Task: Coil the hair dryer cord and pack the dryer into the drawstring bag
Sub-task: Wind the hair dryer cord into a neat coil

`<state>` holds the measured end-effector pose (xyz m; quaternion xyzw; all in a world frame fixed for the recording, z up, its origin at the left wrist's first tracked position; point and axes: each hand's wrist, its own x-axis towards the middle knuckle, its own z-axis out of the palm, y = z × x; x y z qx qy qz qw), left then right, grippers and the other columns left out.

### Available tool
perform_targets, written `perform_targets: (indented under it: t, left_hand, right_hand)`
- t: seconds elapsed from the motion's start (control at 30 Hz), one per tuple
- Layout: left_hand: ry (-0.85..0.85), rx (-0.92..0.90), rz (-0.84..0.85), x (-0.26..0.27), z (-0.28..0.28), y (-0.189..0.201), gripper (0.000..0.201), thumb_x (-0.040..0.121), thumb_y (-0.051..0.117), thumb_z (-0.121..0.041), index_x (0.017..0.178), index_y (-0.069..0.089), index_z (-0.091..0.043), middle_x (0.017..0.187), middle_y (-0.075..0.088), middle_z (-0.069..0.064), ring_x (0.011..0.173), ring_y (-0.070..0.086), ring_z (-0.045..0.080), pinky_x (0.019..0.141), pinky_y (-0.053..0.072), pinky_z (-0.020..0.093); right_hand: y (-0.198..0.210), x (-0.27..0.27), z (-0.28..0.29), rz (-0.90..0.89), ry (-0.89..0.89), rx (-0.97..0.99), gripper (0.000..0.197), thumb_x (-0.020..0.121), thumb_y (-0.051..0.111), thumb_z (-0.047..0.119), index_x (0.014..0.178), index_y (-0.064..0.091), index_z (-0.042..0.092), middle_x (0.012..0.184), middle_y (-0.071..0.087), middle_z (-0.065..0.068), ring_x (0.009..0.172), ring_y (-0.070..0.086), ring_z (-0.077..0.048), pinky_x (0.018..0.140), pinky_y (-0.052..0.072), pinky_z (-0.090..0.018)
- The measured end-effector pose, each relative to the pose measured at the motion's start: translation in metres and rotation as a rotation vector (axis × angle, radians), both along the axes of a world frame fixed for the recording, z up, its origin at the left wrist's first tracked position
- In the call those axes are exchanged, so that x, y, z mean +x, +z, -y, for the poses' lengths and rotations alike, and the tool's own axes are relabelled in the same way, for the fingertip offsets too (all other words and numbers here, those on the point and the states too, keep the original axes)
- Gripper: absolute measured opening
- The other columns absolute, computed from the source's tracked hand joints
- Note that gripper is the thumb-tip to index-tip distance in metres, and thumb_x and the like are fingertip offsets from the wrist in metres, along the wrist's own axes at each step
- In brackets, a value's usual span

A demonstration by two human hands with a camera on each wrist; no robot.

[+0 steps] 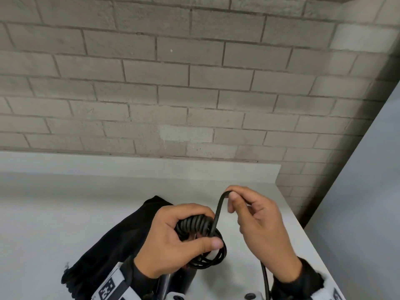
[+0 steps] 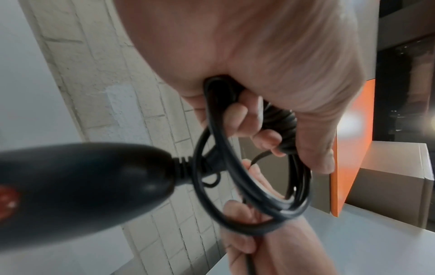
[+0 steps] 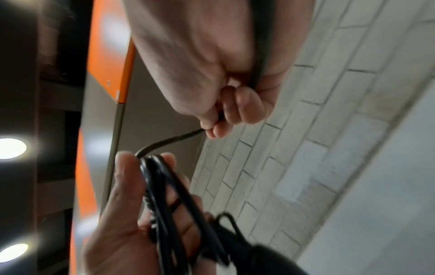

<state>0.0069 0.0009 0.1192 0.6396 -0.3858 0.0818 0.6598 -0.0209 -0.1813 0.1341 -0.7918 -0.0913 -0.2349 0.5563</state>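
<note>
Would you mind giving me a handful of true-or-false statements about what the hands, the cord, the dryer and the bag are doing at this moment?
1. The left hand grips a bundle of coiled cord. True.
2. The right hand rests flat on the counter. False: it is raised and pinches a strand of the cord running up from the coil.
3. The hair dryer is already inside the drawstring bag. False: the dryer hangs below the left hand, outside the bag.
4. The black bag lies on the white counter, to the left of the hands. True.
5. The whole cord is wound up. False: a length trails down past the right wrist.
</note>
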Motion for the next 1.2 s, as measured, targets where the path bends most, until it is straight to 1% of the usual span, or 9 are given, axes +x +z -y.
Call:
perform_targets:
  t: [0.1, 0.23, 0.4, 0.63, 0.8, 0.87, 0.93, 1.1, 1.2]
  left_hand:
    - [0.036, -0.058, 0.019, -0.001, 0.001, -0.003, 0.031, 0.076, 0.082, -0.039, 0.081, 0.071, -0.011, 0.064, 0.061, 0.011, 0.053, 0.056, 0.032, 0.049, 0.049, 0.039]
    - [0.130, -0.128, 0.033, -0.003, 0.006, -0.008, 0.027, 0.077, 0.079, -0.042, 0.089, 0.072, -0.019, 0.075, 0.070, -0.002, 0.065, 0.067, 0.018, 0.062, 0.055, 0.024]
    - [0.258, -0.129, 0.024, -0.003, 0.007, -0.010, 0.024, 0.071, 0.080, -0.036, 0.091, 0.070, -0.026, 0.080, 0.070, -0.005, 0.072, 0.068, 0.017, 0.068, 0.054, 0.021]
    - [0.282, -0.127, 0.014, -0.004, 0.009, -0.012, 0.023, 0.074, 0.076, -0.031, 0.096, 0.070, -0.026, 0.092, 0.073, -0.005, 0.086, 0.071, 0.016, 0.076, 0.054, 0.017]
    - [0.180, -0.182, -0.031, -0.008, 0.011, -0.012, 0.022, 0.075, 0.076, -0.025, 0.095, 0.069, -0.019, 0.085, 0.073, 0.004, 0.077, 0.072, 0.022, 0.071, 0.057, 0.025]
    - [0.221, -0.207, -0.062, -0.006, 0.011, -0.012, 0.023, 0.074, 0.077, -0.026, 0.095, 0.069, -0.021, 0.085, 0.073, 0.007, 0.075, 0.071, 0.022, 0.070, 0.057, 0.026]
    - [0.266, -0.242, -0.091, -0.002, 0.010, -0.012, 0.026, 0.073, 0.078, -0.032, 0.095, 0.069, -0.021, 0.085, 0.073, 0.007, 0.067, 0.068, 0.014, 0.063, 0.055, 0.021]
    - [0.318, -0.300, -0.109, 0.009, -0.005, -0.012, 0.040, 0.074, 0.077, -0.054, 0.096, 0.068, -0.021, 0.087, 0.073, 0.008, 0.057, 0.057, -0.001, 0.056, 0.046, 0.011]
    - [0.322, -0.307, -0.091, 0.015, -0.011, -0.012, 0.039, 0.075, 0.077, -0.053, 0.097, 0.068, -0.022, 0.088, 0.073, 0.007, 0.058, 0.058, 0.000, 0.057, 0.046, 0.011]
  right_hand:
    - [-0.022, 0.000, -0.009, -0.130, 0.073, 0.095, 0.019, 0.095, 0.053, 0.034, 0.095, 0.072, 0.031, 0.067, 0.060, 0.003, 0.050, 0.042, -0.016, 0.048, 0.036, -0.031]
    - [-0.036, -0.010, -0.024, -0.228, 0.257, 0.120, 0.025, 0.099, 0.053, 0.011, 0.101, 0.074, 0.025, 0.079, 0.073, 0.008, 0.066, 0.063, -0.002, 0.061, 0.045, -0.014]
    - [-0.037, -0.020, -0.024, -0.197, 0.266, -0.049, 0.028, 0.098, 0.051, 0.031, 0.079, 0.063, 0.047, 0.062, 0.051, 0.014, 0.054, 0.046, -0.003, 0.054, 0.037, -0.017]
    - [-0.043, -0.017, -0.012, -0.168, 0.248, -0.263, 0.038, 0.100, 0.049, 0.024, 0.081, 0.055, 0.057, 0.078, 0.053, 0.019, 0.073, 0.053, -0.004, 0.066, 0.038, -0.013]
    - [-0.044, -0.017, -0.014, -0.158, 0.284, -0.276, 0.018, 0.100, 0.044, 0.039, 0.095, 0.061, 0.037, 0.083, 0.061, 0.006, 0.079, 0.059, -0.013, 0.071, 0.050, -0.033]
    - [-0.047, -0.019, -0.014, -0.254, 0.333, -0.103, 0.019, 0.100, 0.047, 0.032, 0.101, 0.064, 0.039, 0.075, 0.057, 0.008, 0.064, 0.050, -0.010, 0.058, 0.042, -0.023]
    - [-0.053, -0.024, -0.008, -0.450, 0.393, 0.094, 0.018, 0.095, 0.054, 0.022, 0.104, 0.065, 0.033, 0.077, 0.052, 0.002, 0.057, 0.041, -0.011, 0.053, 0.035, -0.022]
    - [-0.072, -0.044, 0.024, -0.809, 0.520, 0.081, 0.018, 0.091, 0.063, 0.019, 0.108, 0.065, 0.015, 0.077, 0.062, 0.004, 0.061, 0.053, -0.009, 0.062, 0.040, -0.017]
    - [-0.083, -0.054, 0.034, -0.905, 0.504, 0.054, 0.012, 0.095, 0.061, 0.023, 0.100, 0.071, 0.018, 0.080, 0.063, 0.009, 0.073, 0.057, -0.001, 0.072, 0.037, -0.010]
